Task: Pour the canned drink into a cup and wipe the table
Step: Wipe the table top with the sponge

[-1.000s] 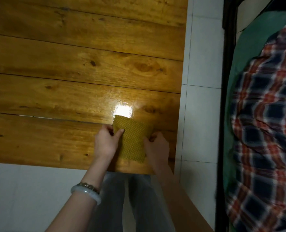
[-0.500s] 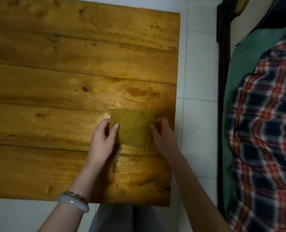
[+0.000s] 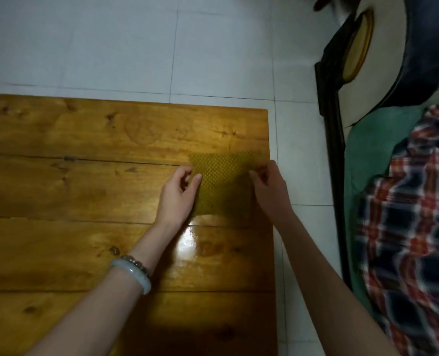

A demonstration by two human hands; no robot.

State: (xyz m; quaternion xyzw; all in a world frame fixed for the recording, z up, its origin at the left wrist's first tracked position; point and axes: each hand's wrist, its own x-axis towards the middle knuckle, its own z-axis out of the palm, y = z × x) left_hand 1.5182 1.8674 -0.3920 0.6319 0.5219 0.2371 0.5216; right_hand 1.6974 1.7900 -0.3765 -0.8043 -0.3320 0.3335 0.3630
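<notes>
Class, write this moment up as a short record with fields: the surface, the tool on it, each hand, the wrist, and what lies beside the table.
Surface: glossy wooden table of planks
Tool: yellow-green cloth, flat near the table's right edge
Left: left hand pinches the cloth's left edge
Right: right hand holds its right edge
Wrist: pale bracelet, left arm
Beside: tiled floor, then plaid fabric
</notes>
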